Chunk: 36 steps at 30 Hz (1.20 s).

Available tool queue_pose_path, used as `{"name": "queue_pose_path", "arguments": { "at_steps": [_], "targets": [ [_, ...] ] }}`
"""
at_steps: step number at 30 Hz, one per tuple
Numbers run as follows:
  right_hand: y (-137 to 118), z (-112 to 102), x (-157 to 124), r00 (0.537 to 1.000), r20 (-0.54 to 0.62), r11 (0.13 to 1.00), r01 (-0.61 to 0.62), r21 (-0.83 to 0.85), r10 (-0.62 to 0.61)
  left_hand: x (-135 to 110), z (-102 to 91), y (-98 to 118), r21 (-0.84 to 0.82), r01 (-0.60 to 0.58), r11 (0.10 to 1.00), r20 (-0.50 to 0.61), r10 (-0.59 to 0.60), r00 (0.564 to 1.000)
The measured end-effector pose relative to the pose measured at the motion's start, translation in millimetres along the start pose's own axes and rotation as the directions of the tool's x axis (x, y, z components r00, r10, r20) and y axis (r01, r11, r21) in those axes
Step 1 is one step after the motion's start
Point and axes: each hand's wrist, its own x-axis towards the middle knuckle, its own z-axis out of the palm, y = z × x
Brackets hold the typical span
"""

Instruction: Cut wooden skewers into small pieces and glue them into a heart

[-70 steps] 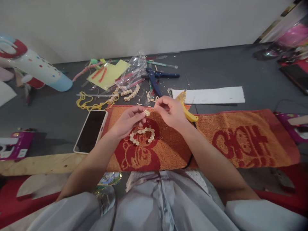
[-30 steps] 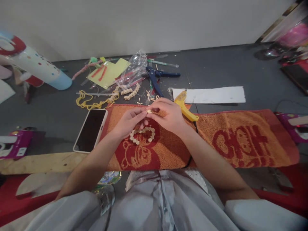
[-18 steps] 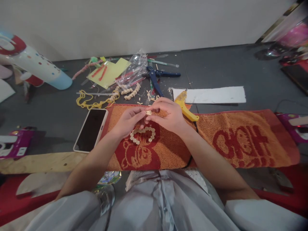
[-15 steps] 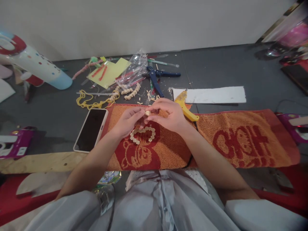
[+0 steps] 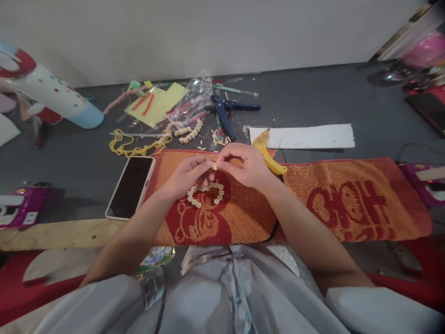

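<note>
Pinched between the fingertips of my left hand (image 5: 187, 175) is a small cluster of pale wooden stick pieces (image 5: 214, 166). My right hand (image 5: 243, 166) has its thumb and forefinger closed together at the cluster's right end, touching it. Both hands hover over an orange and red towel (image 5: 253, 218). Below them on the towel lies an open, curved chain of the same pale pieces (image 5: 218, 195), its upper left part close beneath my left fingers. A yellow glue gun (image 5: 273, 162) rests just beyond my right hand.
Loose pale bits (image 5: 220, 141), blue-handled cutters (image 5: 224, 116), a clear plastic bag (image 5: 194, 97) and yellow yarn (image 5: 121, 148) lie beyond the towel. A phone (image 5: 130, 188) is left of my left hand. A white strip (image 5: 309, 137) lies at right; a bottle (image 5: 66, 95) is far left.
My right fingertips have drawn together into a tighter pinch at the small cluster, which is now tilted slightly. The chain on the towel stays in place.
</note>
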Motion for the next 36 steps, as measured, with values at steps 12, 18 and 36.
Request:
{"name": "queue_pose_path", "arguments": {
  "at_steps": [12,18,36],
  "targets": [
    [15.1,-11.3,2.0,0.982,-0.176,0.996,-0.072,-0.053,0.062,0.1,4.2,5.8,-0.139,0.076,0.987,-0.039,-0.082,0.996],
    [32.2,-27.6,3.9,0.947,-0.311,0.995,-0.093,-0.019,0.083,-1.3,4.7,13.3,-0.328,0.145,0.934,-0.004,-0.155,0.988],
    [14.4,-18.1,1.9,0.981,-0.188,0.937,-0.103,-0.335,0.041,-1.9,6.1,18.1,-0.360,0.169,0.918,0.038,-0.167,0.985]
  ]
}}
